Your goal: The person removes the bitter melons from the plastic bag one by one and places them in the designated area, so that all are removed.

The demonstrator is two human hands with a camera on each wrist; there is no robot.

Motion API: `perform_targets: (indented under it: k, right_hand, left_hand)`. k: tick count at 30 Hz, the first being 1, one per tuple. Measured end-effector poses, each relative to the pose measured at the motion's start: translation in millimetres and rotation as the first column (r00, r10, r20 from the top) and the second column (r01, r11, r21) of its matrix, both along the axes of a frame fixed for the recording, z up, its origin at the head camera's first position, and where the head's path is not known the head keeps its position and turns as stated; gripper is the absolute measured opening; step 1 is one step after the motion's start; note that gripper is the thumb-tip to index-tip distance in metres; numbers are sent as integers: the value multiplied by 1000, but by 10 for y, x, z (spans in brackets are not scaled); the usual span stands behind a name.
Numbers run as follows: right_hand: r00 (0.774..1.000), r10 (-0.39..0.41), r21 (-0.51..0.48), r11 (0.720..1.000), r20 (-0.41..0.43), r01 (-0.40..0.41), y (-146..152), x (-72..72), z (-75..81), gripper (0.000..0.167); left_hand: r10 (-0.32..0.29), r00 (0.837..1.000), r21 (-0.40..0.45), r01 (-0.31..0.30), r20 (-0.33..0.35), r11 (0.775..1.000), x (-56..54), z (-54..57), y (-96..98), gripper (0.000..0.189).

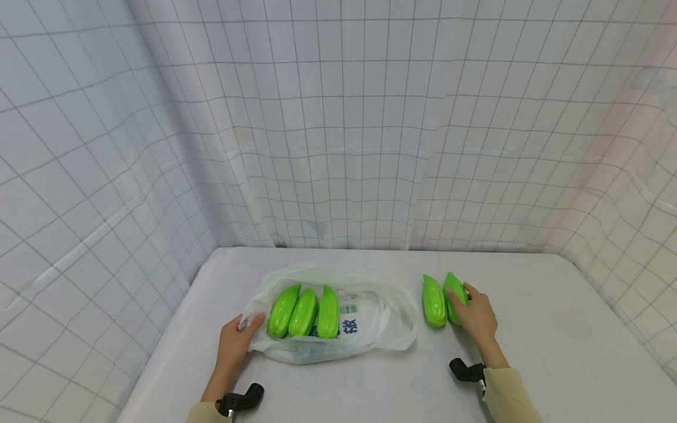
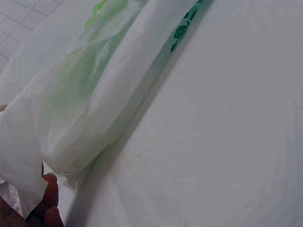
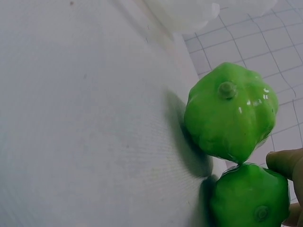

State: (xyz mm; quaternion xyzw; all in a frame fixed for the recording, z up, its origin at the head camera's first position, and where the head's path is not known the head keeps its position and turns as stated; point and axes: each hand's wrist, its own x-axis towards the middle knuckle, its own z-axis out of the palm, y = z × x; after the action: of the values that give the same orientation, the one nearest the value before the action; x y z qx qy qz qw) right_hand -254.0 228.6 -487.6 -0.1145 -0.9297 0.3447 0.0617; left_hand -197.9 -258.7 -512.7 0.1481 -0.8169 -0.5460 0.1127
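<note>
While the left grip (image 1: 237, 341) pinches the bag (image 1: 328, 351), the right grip (image 1: 478, 316) clasps the rightmost green vegetable (image 1: 455, 286) between thumb and fingers.

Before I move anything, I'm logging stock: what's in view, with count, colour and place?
Table: 1, white, foreground
Gridded sheeting: count unclear, white, behind and beside the table
Plastic bag: 1, white, open on the table
Bagged vegetables: 3, green, inside the bag
Loose vegetables: 2, green, right of the bag
Wrist devices: 2, black, one per wrist
Sleeves: 2, tan, on the arms
Left grip: 1, bare, pinching the bag's left edge
Right grip: 1, bare, holding the rightmost vegetable
</note>
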Motion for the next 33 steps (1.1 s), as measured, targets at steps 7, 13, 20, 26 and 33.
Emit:
perform_targets:
  k: [7, 13, 20, 26, 33]
  right_hand:
    - [1000, -9, -8, 1000, 16, 9, 5, -1, -15, 77]
    - [1000, -10, -13, 1000, 26, 10, 11, -4, -44, 81]
    - [1000, -14, -19, 1000, 19, 15, 5, -8, -51, 82]
    - [1000, -14, -35, 999, 25, 15, -5, 24, -25, 84]
    - [1000, -19, -49, 999, 20, 20, -13, 38, -7, 87]
  left_hand:
    - [10, 1000, 18, -10, 3, 1000, -3, 5, 10, 51]
    - [8, 1000, 16, -8, 2, 1000, 9, 19, 17, 51]
    - [5, 1000, 4, -5, -4, 1000, 9, 15, 15, 52]
    - [4, 1000, 3, -4, -6, 1000, 8, 13, 14, 52]
    - [2, 1000, 12, -2, -4, 1000, 12, 14, 14, 50]
